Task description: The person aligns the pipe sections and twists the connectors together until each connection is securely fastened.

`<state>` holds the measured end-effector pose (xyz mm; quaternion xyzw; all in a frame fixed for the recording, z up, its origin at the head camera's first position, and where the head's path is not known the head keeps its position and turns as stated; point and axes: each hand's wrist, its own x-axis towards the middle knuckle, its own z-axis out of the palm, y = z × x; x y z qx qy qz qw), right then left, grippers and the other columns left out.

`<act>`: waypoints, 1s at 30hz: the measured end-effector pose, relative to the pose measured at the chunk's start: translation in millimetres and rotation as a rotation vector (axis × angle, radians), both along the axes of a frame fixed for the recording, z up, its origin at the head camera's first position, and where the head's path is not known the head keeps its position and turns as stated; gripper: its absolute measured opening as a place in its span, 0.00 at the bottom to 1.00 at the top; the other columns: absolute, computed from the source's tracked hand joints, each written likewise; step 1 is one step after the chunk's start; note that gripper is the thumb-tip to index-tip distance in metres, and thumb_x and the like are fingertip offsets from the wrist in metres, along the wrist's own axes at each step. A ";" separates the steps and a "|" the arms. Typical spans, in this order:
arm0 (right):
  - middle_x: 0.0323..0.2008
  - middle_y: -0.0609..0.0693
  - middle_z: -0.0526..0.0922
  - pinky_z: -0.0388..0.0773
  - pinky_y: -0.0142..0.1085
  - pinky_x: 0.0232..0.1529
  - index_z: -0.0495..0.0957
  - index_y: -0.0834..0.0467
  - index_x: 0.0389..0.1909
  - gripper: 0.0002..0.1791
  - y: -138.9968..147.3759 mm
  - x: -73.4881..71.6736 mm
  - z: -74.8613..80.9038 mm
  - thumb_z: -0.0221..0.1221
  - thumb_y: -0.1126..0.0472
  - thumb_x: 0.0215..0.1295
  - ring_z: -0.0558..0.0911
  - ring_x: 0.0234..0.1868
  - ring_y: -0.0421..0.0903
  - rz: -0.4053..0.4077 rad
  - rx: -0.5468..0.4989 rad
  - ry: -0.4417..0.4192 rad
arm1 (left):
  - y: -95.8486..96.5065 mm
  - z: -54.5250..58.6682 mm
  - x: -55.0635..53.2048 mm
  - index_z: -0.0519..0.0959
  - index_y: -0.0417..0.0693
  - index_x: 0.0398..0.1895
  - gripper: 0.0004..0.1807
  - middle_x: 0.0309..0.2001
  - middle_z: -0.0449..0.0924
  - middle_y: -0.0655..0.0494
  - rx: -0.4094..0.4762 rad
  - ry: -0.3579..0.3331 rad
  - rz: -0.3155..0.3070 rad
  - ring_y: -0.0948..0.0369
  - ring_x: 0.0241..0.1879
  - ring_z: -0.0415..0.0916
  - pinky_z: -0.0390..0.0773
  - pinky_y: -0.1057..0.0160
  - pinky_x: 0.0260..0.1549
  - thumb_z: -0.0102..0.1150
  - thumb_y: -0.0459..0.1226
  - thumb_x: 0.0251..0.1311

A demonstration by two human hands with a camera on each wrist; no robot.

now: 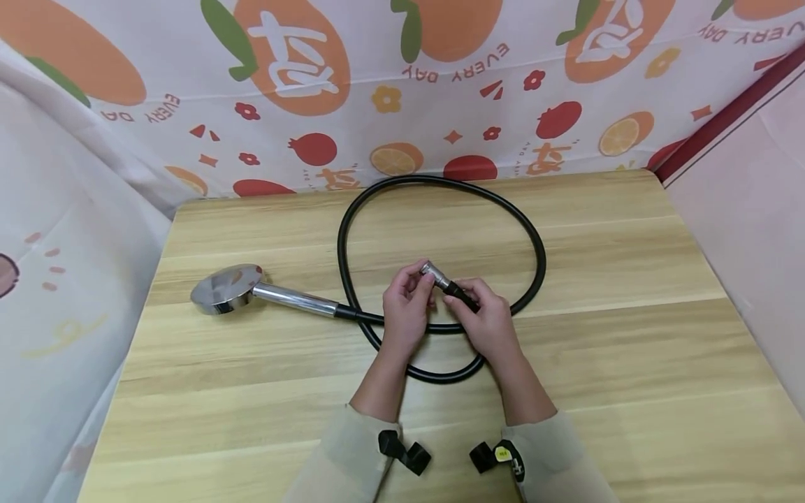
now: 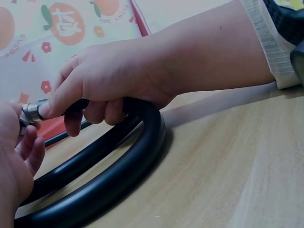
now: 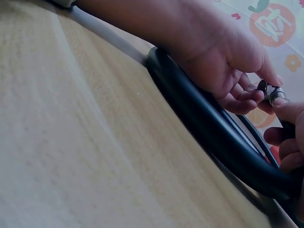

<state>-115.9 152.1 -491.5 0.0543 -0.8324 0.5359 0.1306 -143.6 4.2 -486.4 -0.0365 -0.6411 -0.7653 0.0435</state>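
Observation:
A black shower hose (image 1: 541, 255) lies in a loop on the wooden table. Its left part runs to a chrome hand shower (image 1: 226, 288), which rests on its side. My right hand (image 1: 490, 321) grips the hose just behind its silver metal connector (image 1: 435, 272), raised above the table. Fingers and thumb of my left hand (image 1: 405, 307) pinch that connector near its tip. In the right wrist view a small dark round edge (image 3: 262, 85) shows at the connector's end; what it is I cannot tell. Most of the hose within my right palm is hidden.
A fruit-print cloth (image 1: 390, 84) hangs behind the table's far edge. White cloth (image 1: 69, 209) hangs at the left, and a pale panel with a red edge (image 1: 729, 112) stands on the right. Bare wood (image 1: 629, 363) lies to the right of the hose.

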 end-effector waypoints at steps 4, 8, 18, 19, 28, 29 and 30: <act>0.29 0.48 0.85 0.74 0.32 0.31 0.82 0.56 0.45 0.13 0.2 -0.4 -0.8 0.63 0.53 0.66 0.78 0.29 0.42 0.011 -0.010 -0.022 | 0.1 -4.7 -0.8 0.75 0.33 0.58 0.19 0.38 0.79 0.45 -0.006 -0.001 0.010 0.47 0.27 0.72 0.77 0.66 0.25 0.58 0.34 0.67; 0.29 0.46 0.83 0.74 0.32 0.30 0.80 0.56 0.49 0.15 -0.1 -2.1 -2.6 0.60 0.51 0.69 0.77 0.28 0.41 0.032 0.019 -0.036 | 0.7 -4.0 0.3 0.74 0.33 0.58 0.19 0.38 0.80 0.46 0.004 0.002 0.017 0.53 0.26 0.74 0.77 0.67 0.26 0.58 0.33 0.67; 0.32 0.49 0.88 0.72 0.34 0.37 0.73 0.57 0.48 0.17 1.4 0.3 -0.4 0.66 0.56 0.64 0.79 0.32 0.43 0.010 -0.022 -0.102 | 2.8 -1.2 -1.7 0.63 0.36 0.66 0.28 0.40 0.83 0.47 0.036 -0.084 -0.023 0.57 0.25 0.74 0.77 0.67 0.26 0.60 0.34 0.66; 0.33 0.49 0.88 0.73 0.34 0.37 0.74 0.57 0.48 0.16 1.5 0.2 -0.5 0.65 0.55 0.64 0.80 0.32 0.43 0.011 -0.030 -0.109 | 2.6 -0.9 -1.9 0.64 0.36 0.66 0.28 0.40 0.83 0.47 0.036 -0.094 -0.025 0.56 0.25 0.74 0.77 0.67 0.26 0.60 0.34 0.66; 0.25 0.48 0.82 0.72 0.32 0.28 0.81 0.54 0.43 0.17 2.6 -2.0 -3.1 0.57 0.44 0.70 0.76 0.26 0.44 -0.016 -0.058 -0.165 | 1.9 -1.6 -2.4 0.76 0.40 0.57 0.18 0.42 0.84 0.47 0.048 -0.143 -0.015 0.59 0.27 0.76 0.79 0.68 0.28 0.61 0.34 0.65; 0.24 0.48 0.81 0.71 0.32 0.27 0.82 0.54 0.41 0.18 2.7 -2.3 -3.1 0.55 0.43 0.71 0.76 0.25 0.44 -0.025 -0.064 -0.171 | 2.2 -1.1 -2.4 0.76 0.39 0.57 0.18 0.42 0.83 0.47 0.052 -0.138 -0.020 0.59 0.27 0.76 0.79 0.68 0.28 0.61 0.34 0.65; 0.23 0.48 0.80 0.71 0.32 0.26 0.82 0.53 0.41 0.20 2.8 -2.6 -3.0 0.53 0.42 0.72 0.76 0.24 0.44 -0.029 -0.074 -0.177 | 2.4 -0.5 -2.5 0.76 0.40 0.57 0.18 0.42 0.83 0.48 0.055 -0.135 -0.026 0.59 0.27 0.76 0.79 0.68 0.28 0.61 0.34 0.65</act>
